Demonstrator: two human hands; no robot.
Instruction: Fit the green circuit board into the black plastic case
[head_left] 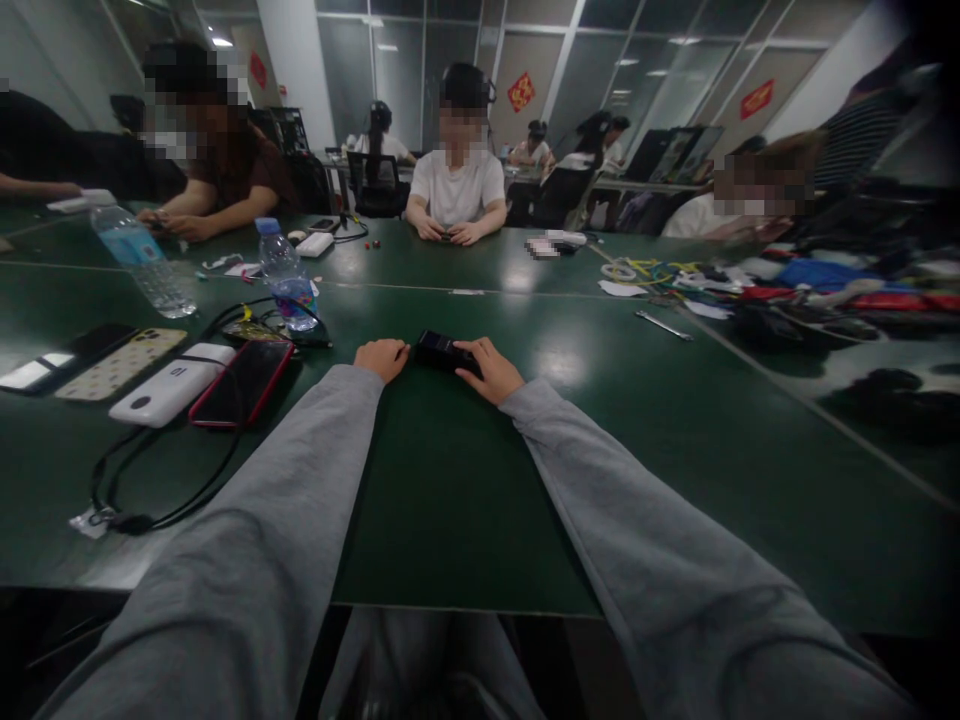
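Note:
A small black rectangular device (433, 349) lies on the green tabletop (450, 480) in front of me. My right hand (491, 370) is closed over its right end, thumb on the near side and fingers across the top. Just left of the device, my left hand (381, 358) rests palm down with curled fingers. A small gap seems to separate it from the device. Whatever those curled fingers may hold is hidden.
At left lie a red-edged phone (244, 383), a white power bank (172, 385), a patterned phone case (124, 363) and black cables (172, 515). Two water bottles (289, 280) stand behind. A wrench (664, 325) and piled cables (652, 272) lie right. Across sits a person (457, 190).

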